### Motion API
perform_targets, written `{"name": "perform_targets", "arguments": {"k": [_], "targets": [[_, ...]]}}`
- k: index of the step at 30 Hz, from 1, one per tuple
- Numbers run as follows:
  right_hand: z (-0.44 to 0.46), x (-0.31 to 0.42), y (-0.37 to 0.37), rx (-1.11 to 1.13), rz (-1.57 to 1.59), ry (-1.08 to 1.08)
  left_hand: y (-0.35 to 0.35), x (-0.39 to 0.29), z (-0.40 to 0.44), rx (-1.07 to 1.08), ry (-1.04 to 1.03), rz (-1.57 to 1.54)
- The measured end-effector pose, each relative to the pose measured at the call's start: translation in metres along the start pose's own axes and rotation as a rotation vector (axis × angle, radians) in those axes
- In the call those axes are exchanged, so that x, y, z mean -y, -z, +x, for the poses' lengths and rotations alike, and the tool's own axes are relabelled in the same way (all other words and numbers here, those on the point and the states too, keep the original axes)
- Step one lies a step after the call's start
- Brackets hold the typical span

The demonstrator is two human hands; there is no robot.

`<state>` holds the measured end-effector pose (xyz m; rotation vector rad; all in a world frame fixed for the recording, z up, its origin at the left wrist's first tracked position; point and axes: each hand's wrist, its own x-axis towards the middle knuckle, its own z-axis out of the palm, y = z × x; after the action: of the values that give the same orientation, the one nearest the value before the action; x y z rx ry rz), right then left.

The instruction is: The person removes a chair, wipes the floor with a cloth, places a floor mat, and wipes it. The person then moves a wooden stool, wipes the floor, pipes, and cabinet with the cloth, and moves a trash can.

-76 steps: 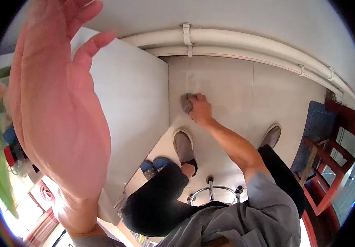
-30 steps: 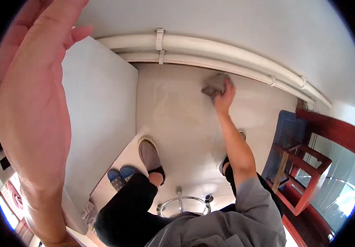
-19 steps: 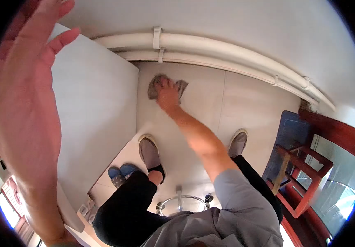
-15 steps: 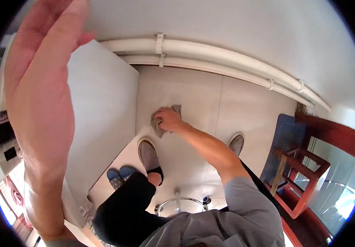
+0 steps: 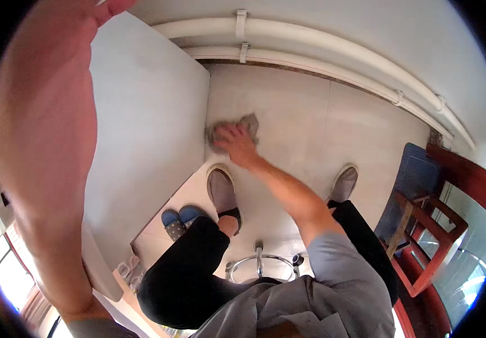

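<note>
My right hand [image 5: 238, 144] presses a crumpled grey cloth [image 5: 250, 122] against the floor, close to the side of the white panel [image 5: 147, 101]. Its fingers lie bent over the cloth and are slightly blurred. Cloth shows at both sides of the hand. My left hand [image 5: 62, 34] looms large at the upper left, raised close to the camera beside the white panel. Only its palm side and part of the thumb show; the other fingers are cut off by the frame edge, so what they touch is hidden.
Two white pipes [image 5: 310, 39] run along the wall base. My shoes [image 5: 222, 188] stand on the tiles, with blue slippers [image 5: 191, 214] beside the left one. A chrome stool base [image 5: 260, 259] is beneath me. At right are a dark blue board [image 5: 403, 183] and a red wooden frame [image 5: 429, 248].
The camera view has shifted, so floor and pipes sit higher and further right. My right hand has slid with the cloth nearer the panel. More of my left hand has left the frame.
</note>
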<state>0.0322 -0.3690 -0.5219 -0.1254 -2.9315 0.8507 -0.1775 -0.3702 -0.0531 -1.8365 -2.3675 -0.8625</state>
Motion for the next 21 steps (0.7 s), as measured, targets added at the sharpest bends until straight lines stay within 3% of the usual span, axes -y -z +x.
{"name": "perform_targets", "arguments": {"k": [3, 4, 6, 9, 13, 14, 16, 17, 20, 21], "targets": [[-0.073, 0.008, 0.005, 0.011, 0.176, 0.033, 0.002, -0.001, -0.004, -0.026, -0.006, 0.018], [-0.096, -0.007, -0.015, -0.01, 0.585, -0.09, 0.002, -0.002, -0.005, -0.029, -0.008, 0.024], [-0.118, -0.027, -0.005, -0.132, 0.978, -0.223, -0.004, -0.001, -0.009, -0.023, -0.012, 0.04], [-0.061, -0.041, 0.106, -0.307, 0.726, -0.536, -0.009, 0.0, -0.015, -0.024, -0.016, 0.063], [0.008, -0.126, 0.149, -0.475, 0.168, -0.456, -0.015, 0.001, -0.026, -0.024, -0.037, 0.09], [0.008, -0.12, 0.14, -0.472, 0.17, -0.456, -0.015, 0.001, -0.028, -0.023, -0.043, 0.098], [0.014, -0.098, 0.113, -0.412, -0.348, -0.428, -0.017, 0.002, -0.029, -0.024, -0.041, 0.099], [0.006, -0.073, 0.092, -0.329, -0.24, -0.46, -0.016, 0.002, -0.03, -0.027, -0.048, 0.109], [-0.083, -0.002, 0.013, -0.205, -0.235, -0.261, -0.015, 0.003, -0.027, -0.025, -0.041, 0.112], [-0.118, 0.01, -0.014, -0.163, -0.088, -0.191, -0.013, 0.001, -0.028, -0.027, -0.042, 0.113]]}}
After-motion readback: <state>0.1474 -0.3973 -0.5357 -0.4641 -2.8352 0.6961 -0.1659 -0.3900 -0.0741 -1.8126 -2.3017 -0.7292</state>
